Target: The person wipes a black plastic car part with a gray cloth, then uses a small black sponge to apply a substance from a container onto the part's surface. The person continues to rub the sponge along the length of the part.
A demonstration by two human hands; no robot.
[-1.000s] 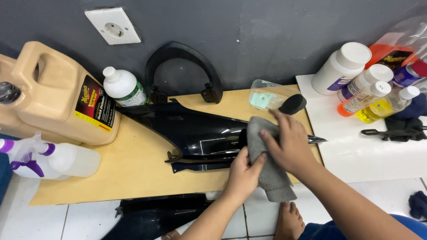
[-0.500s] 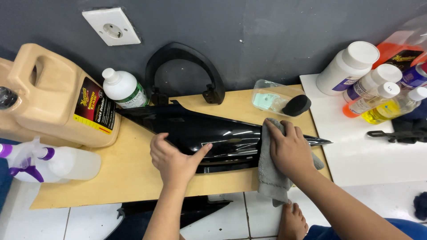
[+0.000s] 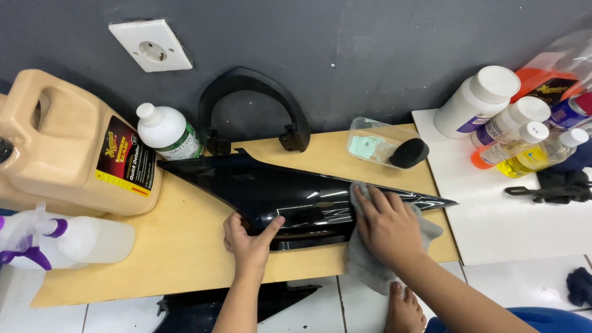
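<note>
The black panel (image 3: 290, 194) lies flat on the wood board (image 3: 185, 259), w/ its long side going left to right. The wide end is on the left, the thin tip points right toward the white board (image 3: 493, 216). The left hand (image 3: 250, 237) grips the panel's near edge, about the middle, thumb on top. The right hand (image 3: 388, 225) lies flat and spread on a grey cloth (image 3: 370, 265), pressing it on the panel's right part, close to the tip. So the right hand is nearer the tip and the left nearer the wide end. A big tan jug (image 3: 74, 148) & spray bottle (image 3: 68, 240) sit far left.
</note>
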